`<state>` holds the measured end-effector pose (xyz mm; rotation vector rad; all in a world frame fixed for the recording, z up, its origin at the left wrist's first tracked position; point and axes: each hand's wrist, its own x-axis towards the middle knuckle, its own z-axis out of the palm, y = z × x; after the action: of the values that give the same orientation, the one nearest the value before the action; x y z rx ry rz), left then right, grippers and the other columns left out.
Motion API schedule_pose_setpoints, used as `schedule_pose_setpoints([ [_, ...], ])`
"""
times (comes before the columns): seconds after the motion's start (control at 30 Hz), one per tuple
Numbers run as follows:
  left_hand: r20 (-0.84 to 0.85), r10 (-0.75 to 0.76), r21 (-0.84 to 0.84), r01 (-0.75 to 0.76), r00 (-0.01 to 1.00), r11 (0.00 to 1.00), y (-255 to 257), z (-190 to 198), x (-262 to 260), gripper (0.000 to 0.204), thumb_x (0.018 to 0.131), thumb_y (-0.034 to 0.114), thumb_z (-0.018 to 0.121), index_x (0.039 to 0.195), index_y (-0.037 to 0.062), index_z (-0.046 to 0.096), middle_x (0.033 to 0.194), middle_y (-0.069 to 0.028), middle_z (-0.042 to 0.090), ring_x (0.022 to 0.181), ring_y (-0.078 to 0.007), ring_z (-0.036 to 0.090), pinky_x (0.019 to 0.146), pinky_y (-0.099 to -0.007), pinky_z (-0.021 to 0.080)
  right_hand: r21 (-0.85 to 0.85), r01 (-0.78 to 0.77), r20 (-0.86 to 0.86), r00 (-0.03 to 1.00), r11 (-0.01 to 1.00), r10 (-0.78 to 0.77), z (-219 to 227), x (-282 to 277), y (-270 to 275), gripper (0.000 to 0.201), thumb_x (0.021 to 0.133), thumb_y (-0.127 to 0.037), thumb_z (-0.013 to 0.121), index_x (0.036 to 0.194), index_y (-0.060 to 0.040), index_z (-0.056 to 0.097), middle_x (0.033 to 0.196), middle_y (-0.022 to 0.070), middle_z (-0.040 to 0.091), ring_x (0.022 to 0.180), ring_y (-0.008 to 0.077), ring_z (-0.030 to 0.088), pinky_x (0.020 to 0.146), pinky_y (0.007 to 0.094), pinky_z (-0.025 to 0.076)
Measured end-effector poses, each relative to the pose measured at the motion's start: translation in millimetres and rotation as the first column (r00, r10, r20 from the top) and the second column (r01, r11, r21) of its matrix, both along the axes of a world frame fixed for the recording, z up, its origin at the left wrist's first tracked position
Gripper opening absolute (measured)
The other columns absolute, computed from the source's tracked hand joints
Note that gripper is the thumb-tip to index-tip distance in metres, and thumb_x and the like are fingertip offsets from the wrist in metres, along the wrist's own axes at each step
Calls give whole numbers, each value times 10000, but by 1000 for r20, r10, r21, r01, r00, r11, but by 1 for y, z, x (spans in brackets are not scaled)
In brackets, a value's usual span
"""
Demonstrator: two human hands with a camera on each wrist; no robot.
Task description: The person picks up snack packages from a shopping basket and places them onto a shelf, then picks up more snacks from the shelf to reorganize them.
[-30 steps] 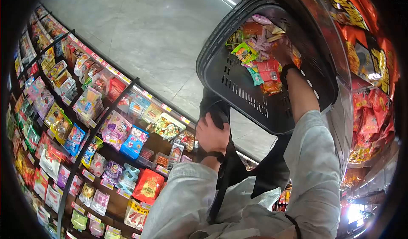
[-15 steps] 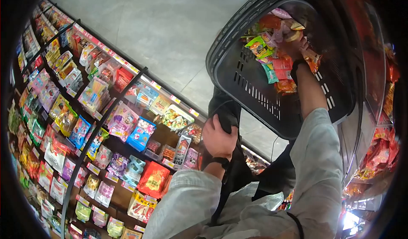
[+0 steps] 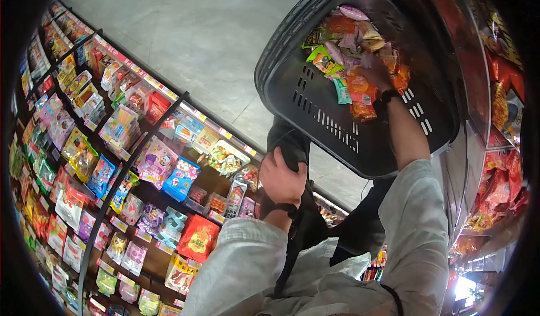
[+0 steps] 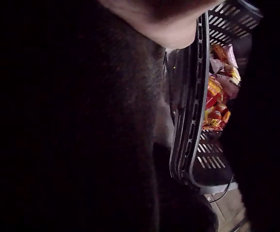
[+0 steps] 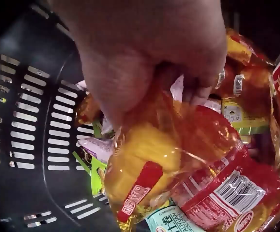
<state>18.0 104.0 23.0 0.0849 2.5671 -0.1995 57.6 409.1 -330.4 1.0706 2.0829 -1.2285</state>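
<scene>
Both hands unmoved, right hand (image 3: 376, 68) still gripping packet (image 5: 145, 159), basket (image 3: 315, 113) shifted.

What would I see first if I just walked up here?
A black basket piled with bright snack packets, up at the top of the head view. The right hand reaches in and pinches a clear orange packet. To the left, a shelf of colourful snack bags fills the wall.

Materials and finishes in the shopping scene

Matt black slotted plastic basket (image 3: 315, 119) is holding glossy, crinkled film snack packets (image 5: 178, 164); polished floor (image 3: 197, 40) is gleaming.
</scene>
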Motion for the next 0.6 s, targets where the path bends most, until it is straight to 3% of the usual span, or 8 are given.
schedule_pose_setpoints([
  [0.07,-9,1,12,-1,1000,1000,2,-1,-3,695,758,364,759,1353,47,593,1273,-202,612,1170,-413,591,1021,-503,481,-55,-37,70,997,998,41,46,-22,3,778,776,-370,827,1408,1,563,1354,222,642,1281,361,608,1073,441,469],
  [0.17,-13,-4,9,4,1000,1000,4,-1,-5,686,761,359,753,1351,47,594,1273,-198,613,1163,-414,593,1018,-505,482,-115,-26,-39,999,993,22,72,-34,1,799,771,-354,824,1426,7,542,1357,219,645,1282,366,609,1072,439,469],
  [0.27,9,6,8,-6,1000,1000,5,-1,-5,675,773,350,737,1351,38,581,1285,-201,597,1190,-410,574,1010,-524,473,-92,14,-103,994,996,-24,89,-48,-7,729,760,-307,800,1405,-57,572,1291,201,684,1225,370,643,1052,445,494],
  [0.37,16,30,18,-31,999,999,5,-2,-8,674,775,347,733,1352,35,575,1297,-204,588,1209,-409,563,1010,-537,468,-69,58,-240,968,996,-73,72,-51,-16,736,750,-276,797,1415,-61,567,1283,203,681,1227,374,636,1045,440,496],
  [0.47,-2,27,21,-27,1000,999,1,-1,-10,670,770,355,741,1344,47,588,1282,-199,603,1184,-411,580,1009,-519,479,-169,-184,-207,967,968,147,63,-65,-15,775,747,-243,781,1464,-94,529,1338,222,631,1259,387,599,1055,459,473],
  [0.57,-5,34,11,-34,999,999,-1,0,-9,667,768,361,745,1341,56,593,1274,-194,610,1172,-409,590,1006,-509,486,-36,-169,-108,981,985,164,64,-80,-27,796,740,-221,776,1480,-87,515,1268,220,647,1236,397,599,1047,475,472],
  [0.6,-7,34,4,-34,999,999,-2,-1,-11,667,768,362,746,1341,58,593,1274,-193,610,1172,-408,591,1004,-509,486,51,-169,-159,972,984,175,37,-70,-30,841,738,-229,786,1515,-121,483,1316,211,614,1300,410,546,1071,491,463],
])
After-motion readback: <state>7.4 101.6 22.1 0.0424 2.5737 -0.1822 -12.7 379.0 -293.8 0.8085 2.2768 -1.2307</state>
